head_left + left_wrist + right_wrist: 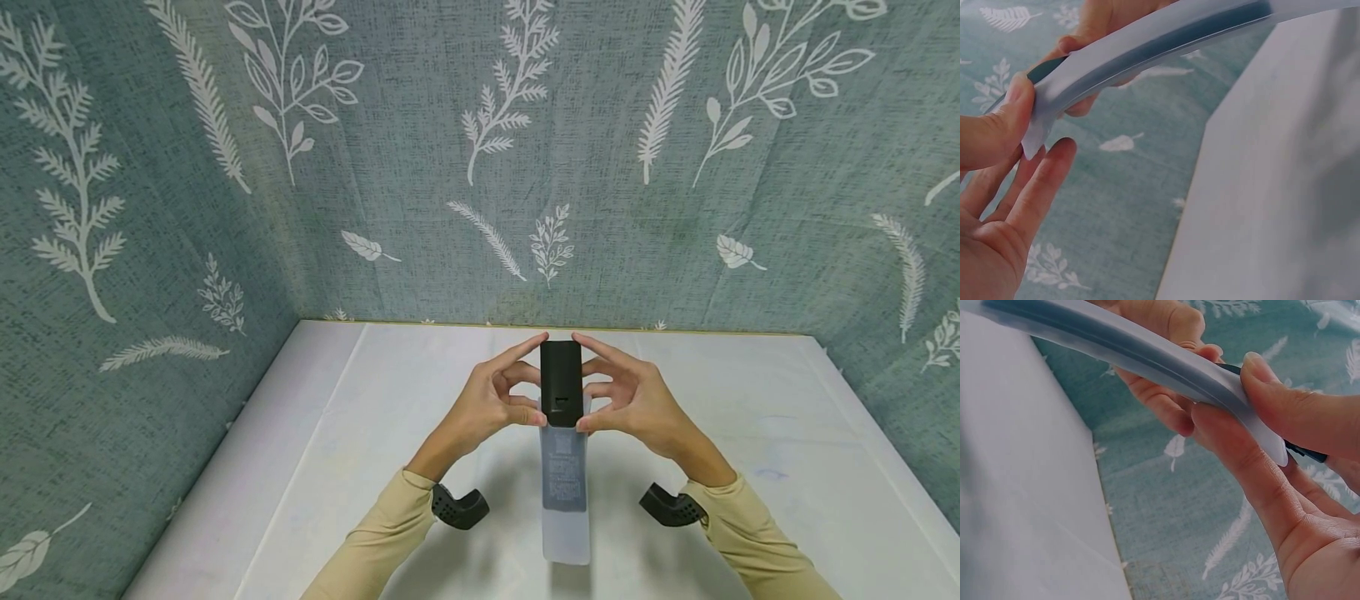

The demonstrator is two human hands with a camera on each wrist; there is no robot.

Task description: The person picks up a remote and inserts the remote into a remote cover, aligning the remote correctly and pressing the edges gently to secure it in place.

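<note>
A black remote control [562, 379] is held up in the head view, its back with a small notch facing me. A translucent soft cover [566, 537] surrounds its lower part and hangs beyond its end; printed text shows faintly through it. My left hand [491, 400] pinches the remote control and cover edge from the left, thumb low and index fingertip at the top corner. From the other side my right hand [637, 408] grips them in a mirrored way. In both wrist views the cover [1147, 53] looks curved, and its open end flares near the thumbs.
A white tabletop [360, 467] lies below the hands. Grey-green cloth [420, 167] with white leaf prints rises behind it and at both sides. Black wrist devices [461, 508] sit at both sleeve cuffs.
</note>
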